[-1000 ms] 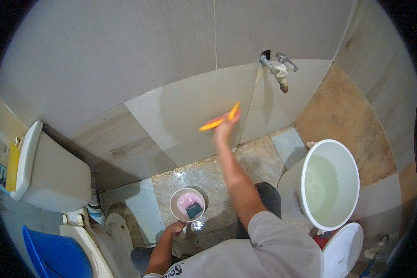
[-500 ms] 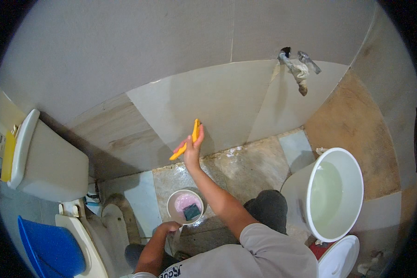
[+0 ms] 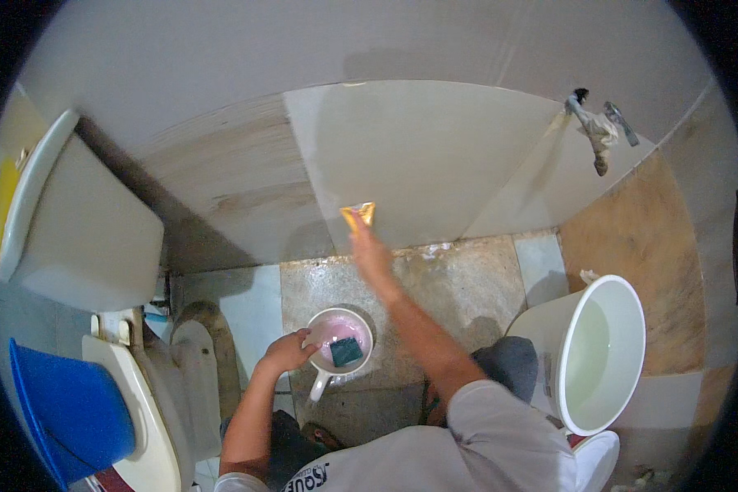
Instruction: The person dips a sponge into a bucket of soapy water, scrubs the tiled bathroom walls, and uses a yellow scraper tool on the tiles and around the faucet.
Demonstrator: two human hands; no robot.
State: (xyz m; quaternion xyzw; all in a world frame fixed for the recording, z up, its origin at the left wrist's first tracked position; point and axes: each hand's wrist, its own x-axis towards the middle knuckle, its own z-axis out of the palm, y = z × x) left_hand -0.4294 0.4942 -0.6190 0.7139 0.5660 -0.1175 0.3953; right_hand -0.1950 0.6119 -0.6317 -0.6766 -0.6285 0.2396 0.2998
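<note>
Floor tiles [image 3: 459,287] surround the dipper [image 3: 321,381], left hand [image 3: 289,353] pinching its rim; beyond it, by the wall [image 3: 418,164], right hand [image 3: 368,250] grips a yellow tool [image 3: 357,216]; bucket [image 3: 545,344] rightward, toilet [image 3: 90,221] leftward.

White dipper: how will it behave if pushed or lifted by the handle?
The white dipper will probably slosh if shoved, since pink liquid sits inside. Lifted by its handle, it may tilt bowl-down, as the load sits off to one side. The dark green sponge looks loose, so it could shift.
</note>
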